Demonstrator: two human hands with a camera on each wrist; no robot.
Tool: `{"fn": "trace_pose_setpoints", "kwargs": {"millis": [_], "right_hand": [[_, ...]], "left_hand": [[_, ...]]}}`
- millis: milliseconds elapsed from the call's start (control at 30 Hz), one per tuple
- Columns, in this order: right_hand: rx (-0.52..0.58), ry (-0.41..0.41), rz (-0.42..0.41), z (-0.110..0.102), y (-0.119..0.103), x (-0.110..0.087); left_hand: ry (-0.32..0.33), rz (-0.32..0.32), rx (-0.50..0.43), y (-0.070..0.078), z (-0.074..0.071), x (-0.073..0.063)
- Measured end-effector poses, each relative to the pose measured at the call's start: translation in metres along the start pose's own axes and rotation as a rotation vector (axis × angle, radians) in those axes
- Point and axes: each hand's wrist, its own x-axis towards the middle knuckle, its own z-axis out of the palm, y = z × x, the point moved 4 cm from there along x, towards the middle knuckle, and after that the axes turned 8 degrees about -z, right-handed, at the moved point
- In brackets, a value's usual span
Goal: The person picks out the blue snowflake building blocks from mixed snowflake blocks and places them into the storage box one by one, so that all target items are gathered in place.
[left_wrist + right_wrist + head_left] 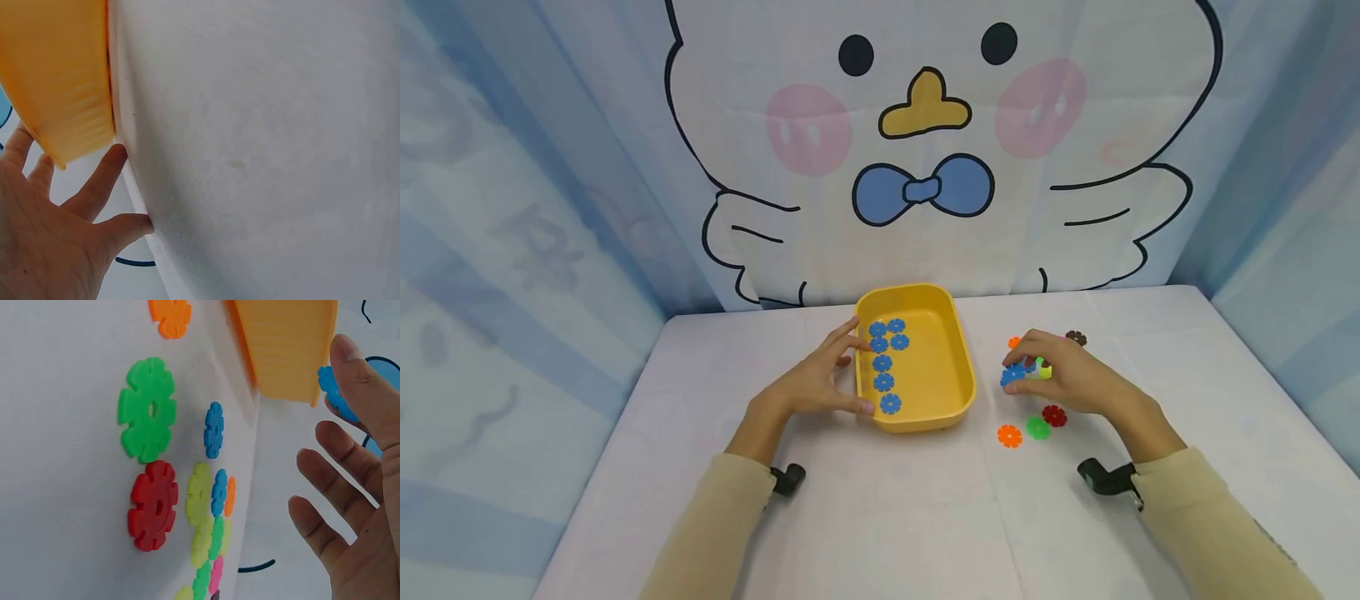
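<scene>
My left hand (808, 379) is spread along the left side of a yellow tray (966, 367), its fingertips right at the rim. The left wrist view shows its fingers apart beside the tray wall (69, 81). Several blue flower-shaped discs (882, 363) lie in the tray, mostly in a column by its left wall. Right of the tray, my right hand (1067, 375) is over a group of coloured discs. In the right wrist view its thumb and index finger pinch a blue flower-shaped disc (337, 394), while the other fingers extend loosely.
Near the right hand lie an orange disc (1010, 436), a green disc (1037, 428), a red disc (1054, 416) and a brown disc (1076, 337). Yellow-green discs (199, 497) and others cluster beyond. A printed curtain (925, 250) hangs behind the white table (880, 533).
</scene>
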Motion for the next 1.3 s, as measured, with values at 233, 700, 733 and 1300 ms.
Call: {"fn": "trace_pose_setpoints", "kwargs": {"millis": [233, 700, 733, 1300], "right_hand": [[-0.001, 0.047, -0.042, -0.005, -0.011, 0.015], [0.042, 0.145, -0.156, -0.005, -0.031, 0.033], [0.046, 0.146, -0.163, -0.004, -0.033, 0.035], [0.142, 0.081, -0.155, 0.014, -0.053, 0.071]], "left_hand": [[0.001, 0.000, -0.002, -0.001, -0.001, 0.000], [0.002, -0.027, -0.009, -0.003, -0.002, -0.002], [0.001, -0.028, -0.010, -0.004, -0.002, -0.002], [0.001, 0.003, -0.003, 0.000, 0.001, -0.001]]}}
